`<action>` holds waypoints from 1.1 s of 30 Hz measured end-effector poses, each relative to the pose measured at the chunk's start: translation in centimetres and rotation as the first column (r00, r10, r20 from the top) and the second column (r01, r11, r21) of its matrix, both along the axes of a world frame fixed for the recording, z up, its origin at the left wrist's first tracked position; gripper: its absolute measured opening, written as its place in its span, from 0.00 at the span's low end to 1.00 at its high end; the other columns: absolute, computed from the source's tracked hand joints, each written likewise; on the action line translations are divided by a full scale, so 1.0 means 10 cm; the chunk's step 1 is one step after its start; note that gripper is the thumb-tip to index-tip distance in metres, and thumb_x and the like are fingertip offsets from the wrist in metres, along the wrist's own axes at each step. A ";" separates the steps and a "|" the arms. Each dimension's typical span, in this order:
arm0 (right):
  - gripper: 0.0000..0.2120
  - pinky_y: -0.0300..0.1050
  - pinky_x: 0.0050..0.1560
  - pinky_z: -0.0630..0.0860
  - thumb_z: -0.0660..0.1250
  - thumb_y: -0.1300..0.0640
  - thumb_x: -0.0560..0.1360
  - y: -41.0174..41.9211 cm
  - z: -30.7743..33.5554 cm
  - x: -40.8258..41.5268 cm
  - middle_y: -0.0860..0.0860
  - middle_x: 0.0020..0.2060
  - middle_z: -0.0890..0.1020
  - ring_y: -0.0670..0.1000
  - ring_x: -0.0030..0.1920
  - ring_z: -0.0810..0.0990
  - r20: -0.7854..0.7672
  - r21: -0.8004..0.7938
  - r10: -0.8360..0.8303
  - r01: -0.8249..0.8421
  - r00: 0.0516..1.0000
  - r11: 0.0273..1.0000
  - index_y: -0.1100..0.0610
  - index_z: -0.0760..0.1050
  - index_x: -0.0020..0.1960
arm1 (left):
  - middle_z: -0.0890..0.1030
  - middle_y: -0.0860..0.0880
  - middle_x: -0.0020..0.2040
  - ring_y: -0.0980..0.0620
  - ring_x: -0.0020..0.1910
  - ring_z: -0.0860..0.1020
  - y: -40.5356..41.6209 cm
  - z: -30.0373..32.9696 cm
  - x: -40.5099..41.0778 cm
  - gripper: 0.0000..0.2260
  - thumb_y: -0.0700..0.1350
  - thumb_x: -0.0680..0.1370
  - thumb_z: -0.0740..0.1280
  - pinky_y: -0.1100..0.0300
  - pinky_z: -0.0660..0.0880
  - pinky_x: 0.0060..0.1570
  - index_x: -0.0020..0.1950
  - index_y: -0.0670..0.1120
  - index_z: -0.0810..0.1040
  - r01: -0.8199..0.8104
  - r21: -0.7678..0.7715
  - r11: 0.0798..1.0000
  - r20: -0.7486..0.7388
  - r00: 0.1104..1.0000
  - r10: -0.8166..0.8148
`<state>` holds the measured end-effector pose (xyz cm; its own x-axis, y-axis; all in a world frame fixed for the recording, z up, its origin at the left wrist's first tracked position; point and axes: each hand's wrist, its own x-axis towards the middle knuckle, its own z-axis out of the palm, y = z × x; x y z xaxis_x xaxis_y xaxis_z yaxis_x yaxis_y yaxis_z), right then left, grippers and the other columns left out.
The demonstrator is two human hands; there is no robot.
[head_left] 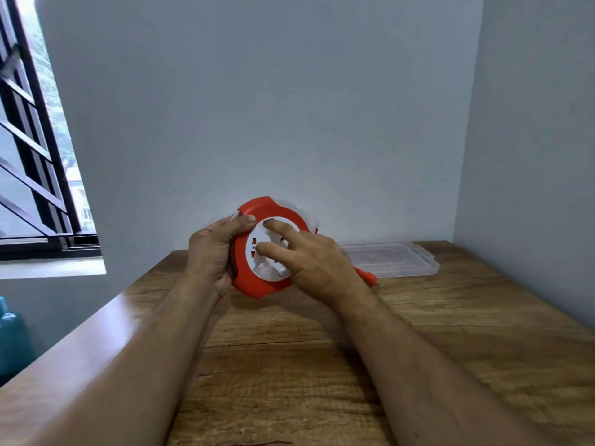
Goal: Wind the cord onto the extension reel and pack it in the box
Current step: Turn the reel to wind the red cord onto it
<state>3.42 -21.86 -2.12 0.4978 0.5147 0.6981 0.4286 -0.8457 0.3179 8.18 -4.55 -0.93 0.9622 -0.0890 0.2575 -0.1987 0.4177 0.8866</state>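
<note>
Above the wooden table [322,365], the left hand [211,252] clasped the red rim of the extension reel [257,281], held on edge, its white socket face tilted toward the person. The right hand [309,255] lay spread-fingered on that face, grasping nothing visible. Those flat fingers could probably slip while turning, letting loose cord jam. The reel's axle pointed roughly at the camera. The clear box [389,259] lay behind, beside an orange plug [367,277].

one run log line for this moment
left hand: grips extension reel rim | right hand: fingers on white hub | plug: on table
</note>
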 end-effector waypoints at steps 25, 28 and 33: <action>0.30 0.54 0.44 0.83 0.70 0.41 0.72 0.37 -0.16 0.03 0.53 0.56 0.81 0.56 0.48 0.83 -0.320 0.616 -0.076 0.268 0.944 0.740 0.41 0.56 0.66 | 0.90 0.50 0.46 0.48 0.42 0.89 -0.08 -0.07 -0.01 0.06 0.44 0.72 0.80 0.57 0.84 0.35 0.46 0.53 0.89 -0.177 0.042 0.983 0.153 0.974 0.168; 0.30 0.54 0.45 0.82 0.67 0.42 0.76 0.33 -0.11 0.06 0.56 0.59 0.80 0.58 0.48 0.83 -0.294 0.490 -0.148 0.281 0.944 0.825 0.41 0.55 0.71 | 0.90 0.46 0.47 0.44 0.42 0.89 -0.10 -0.08 -0.01 0.08 0.44 0.71 0.81 0.52 0.85 0.37 0.49 0.48 0.89 -0.157 -0.051 0.986 0.041 0.986 0.159; 0.31 0.59 0.48 0.80 0.65 0.45 0.77 0.13 -0.01 0.07 0.61 0.67 0.72 0.63 0.53 0.80 -0.247 0.386 -0.246 0.328 0.937 0.862 0.37 0.52 0.73 | 0.90 0.52 0.46 0.52 0.43 0.89 -0.16 -0.10 0.00 0.08 0.51 0.73 0.80 0.60 0.84 0.37 0.50 0.53 0.88 -0.221 0.048 0.974 0.133 0.968 0.213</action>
<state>4.16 -20.53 -2.23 0.7175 0.0118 0.6965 0.1615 -0.9754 -0.1499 8.21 -6.12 -1.90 0.9204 0.0988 0.3782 -0.3900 0.2977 0.8714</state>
